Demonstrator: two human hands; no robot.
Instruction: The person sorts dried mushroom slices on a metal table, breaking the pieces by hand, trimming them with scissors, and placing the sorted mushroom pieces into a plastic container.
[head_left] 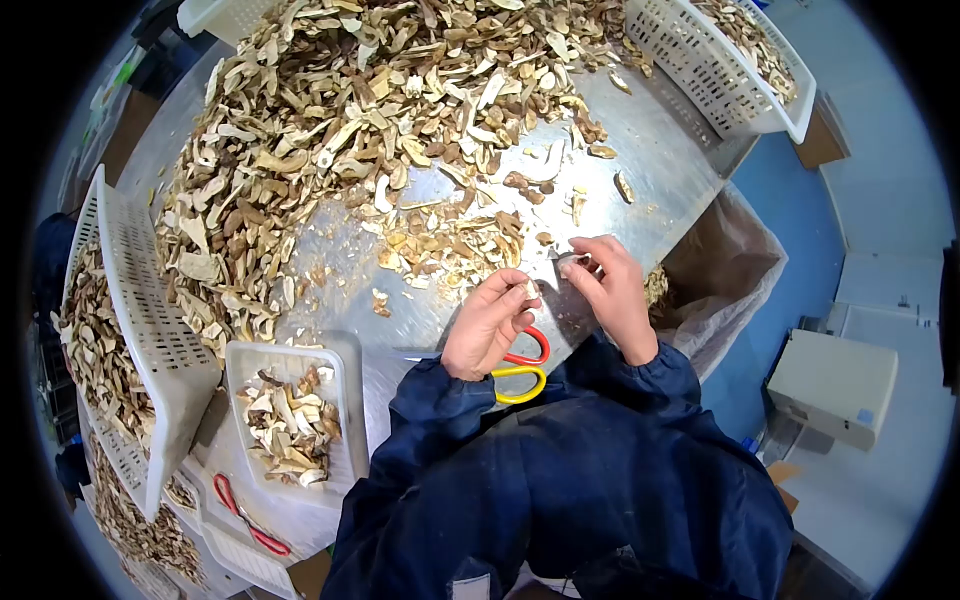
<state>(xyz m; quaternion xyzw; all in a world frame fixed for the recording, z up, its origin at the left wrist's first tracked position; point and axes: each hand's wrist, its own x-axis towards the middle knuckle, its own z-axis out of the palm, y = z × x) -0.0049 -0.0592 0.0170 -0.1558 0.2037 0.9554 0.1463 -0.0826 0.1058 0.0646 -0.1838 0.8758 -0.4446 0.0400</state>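
My left hand [492, 318] pinches a small pale dried mushroom piece [531, 290] between thumb and fingertips. Close by on the right, my right hand [612, 292] has thumb and fingers closed together; a small bit seems to be at its fingertips, too small to name. Under my left wrist lie scissors with one red and one yellow handle [522, 384], their blades mostly hidden. Beyond both hands, loose sliced dried mushrooms [455, 240] and crumbs spread over the metal table [660, 215], below a large heap of slices [330, 110].
A small white tray [235, 400] of slices stands left of my arm. Perforated white baskets of mushrooms stand at left [140, 300] and upper right [690, 60]. Red-handled scissors [250, 520] lie lower left. A lined bin [735, 260] is beyond the table's right edge.
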